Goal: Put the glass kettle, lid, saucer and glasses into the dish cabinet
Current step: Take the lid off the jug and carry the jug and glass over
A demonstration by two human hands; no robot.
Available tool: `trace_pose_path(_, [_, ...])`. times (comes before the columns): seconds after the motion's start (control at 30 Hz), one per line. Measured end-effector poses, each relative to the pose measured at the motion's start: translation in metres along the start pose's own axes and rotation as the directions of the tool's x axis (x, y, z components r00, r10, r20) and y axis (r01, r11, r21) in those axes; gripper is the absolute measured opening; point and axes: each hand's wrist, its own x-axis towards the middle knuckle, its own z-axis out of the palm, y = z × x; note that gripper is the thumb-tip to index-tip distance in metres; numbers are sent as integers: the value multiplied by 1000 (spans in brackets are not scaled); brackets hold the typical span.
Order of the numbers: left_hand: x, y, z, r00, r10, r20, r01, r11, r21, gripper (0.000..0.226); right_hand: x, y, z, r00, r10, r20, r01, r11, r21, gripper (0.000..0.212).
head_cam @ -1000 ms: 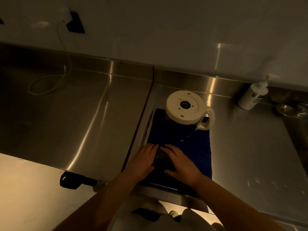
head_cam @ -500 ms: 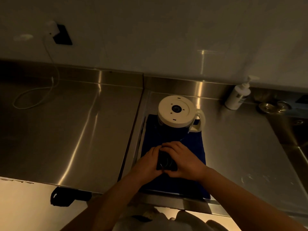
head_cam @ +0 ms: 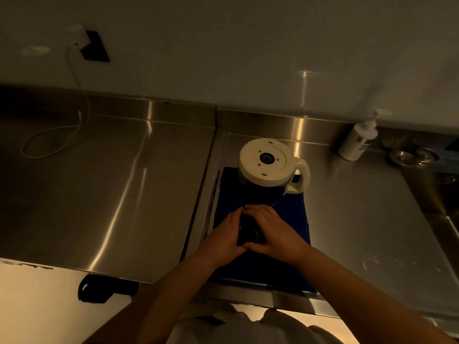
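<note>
The glass kettle (head_cam: 267, 167) stands upside down on a dark blue cloth (head_cam: 295, 214), its cream base up and its handle to the right. In front of it my left hand (head_cam: 223, 238) and my right hand (head_cam: 272, 230) curl around a clear glass (head_cam: 249, 233) from both sides, fingertips meeting at its far side. The glass looks dark against the cloth and is mostly hidden by my fingers. Lid and saucer are not visible.
A steel counter (head_cam: 111, 184) runs left and right. A white pump bottle (head_cam: 357, 139) stands at the back right beside a sink drain (head_cam: 412, 157). A white cable (head_cam: 57, 135) lies at the back left, plugged into a wall socket (head_cam: 93, 47). A black handle (head_cam: 104, 288) sits below the counter edge.
Both hands went from lying flat over the glass to curling round it from both sides. The view shifted slightly.
</note>
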Motion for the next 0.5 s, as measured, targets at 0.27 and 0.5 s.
trace_pose_path(0.27, [15, 16, -1, 987, 140, 76, -156, 941, 300, 93, 6, 24, -65, 936, 63, -347, -104, 989, -102, 52])
trace_pose_path(0.5, [21, 28, 12, 986, 145, 84, -168, 872, 460, 61, 39, 53, -96, 979, 145, -143, -179, 949, -261, 75])
